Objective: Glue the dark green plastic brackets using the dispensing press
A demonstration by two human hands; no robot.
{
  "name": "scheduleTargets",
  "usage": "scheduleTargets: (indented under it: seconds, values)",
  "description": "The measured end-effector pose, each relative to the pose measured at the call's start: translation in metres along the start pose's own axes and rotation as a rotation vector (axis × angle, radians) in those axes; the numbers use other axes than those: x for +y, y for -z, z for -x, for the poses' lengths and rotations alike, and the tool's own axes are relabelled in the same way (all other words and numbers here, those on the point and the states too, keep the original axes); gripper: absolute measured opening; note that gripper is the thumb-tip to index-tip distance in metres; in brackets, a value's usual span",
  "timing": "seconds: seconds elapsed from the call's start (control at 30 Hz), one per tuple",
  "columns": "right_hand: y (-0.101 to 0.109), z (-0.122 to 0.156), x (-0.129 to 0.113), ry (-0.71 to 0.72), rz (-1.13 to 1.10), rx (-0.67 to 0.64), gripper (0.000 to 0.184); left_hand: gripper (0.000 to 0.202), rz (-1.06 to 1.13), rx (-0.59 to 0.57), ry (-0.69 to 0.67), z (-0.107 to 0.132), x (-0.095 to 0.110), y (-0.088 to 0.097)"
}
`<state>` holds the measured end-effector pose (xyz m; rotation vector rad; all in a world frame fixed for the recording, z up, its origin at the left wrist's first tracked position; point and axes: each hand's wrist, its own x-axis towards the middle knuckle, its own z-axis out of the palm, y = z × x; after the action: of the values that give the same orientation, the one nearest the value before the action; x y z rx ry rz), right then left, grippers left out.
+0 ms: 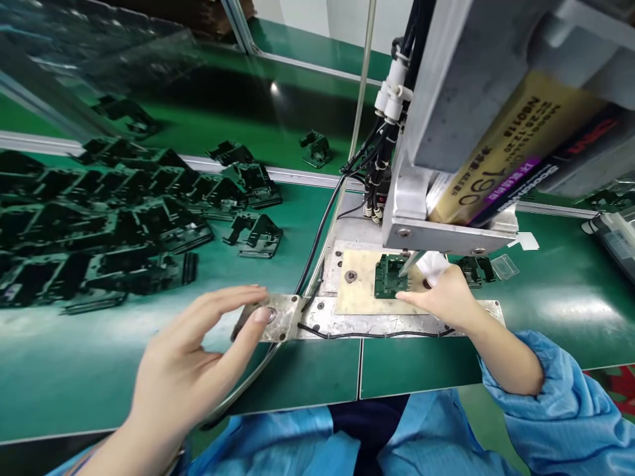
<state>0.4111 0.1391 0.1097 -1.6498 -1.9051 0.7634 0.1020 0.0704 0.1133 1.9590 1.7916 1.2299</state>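
My left hand (198, 350) reaches to a metal switch block (285, 317) at the fixture's left end. Its thumb and forefinger tips lie apart on the block, by the round button. My right hand (446, 297) is at the dark green framed part (389, 277), which sits flat on a cream plate (354, 301). The right thumb touches the part's front edge. A crumpled white wipe (432, 264) shows at the right fingers, which are mostly hidden behind the hand. Just over the part, a dispensing needle (413, 262) slants down from the machine head.
The machine head with a labelled glue cartridge (501, 158) overhangs the fixture. Cables and a hose (317, 264) run down beside it. Many dark plastic frames (109, 225) crowd the bench on the left. Another dark part (476, 270) and a small clear box (505, 266) lie to the right.
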Motion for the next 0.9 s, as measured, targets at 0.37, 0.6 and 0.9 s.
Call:
scheduleTargets:
  seconds: [0.37,0.6,0.9]
  values:
    - [0.052,0.095,0.076,-0.564,-0.050,0.628,0.093,0.059,0.429,-0.295,0.684,0.002,-0.026,-0.010]
    - [0.046,0.102,0.104,-0.762,-0.235,0.511,0.081,0.064,0.348,-0.274,0.569,0.003,-0.029,-0.013]
    - [0.030,0.109,0.146,-0.508,-0.488,0.761,0.059,0.064,0.321,-0.256,0.551,0.007,-0.040,-0.016]
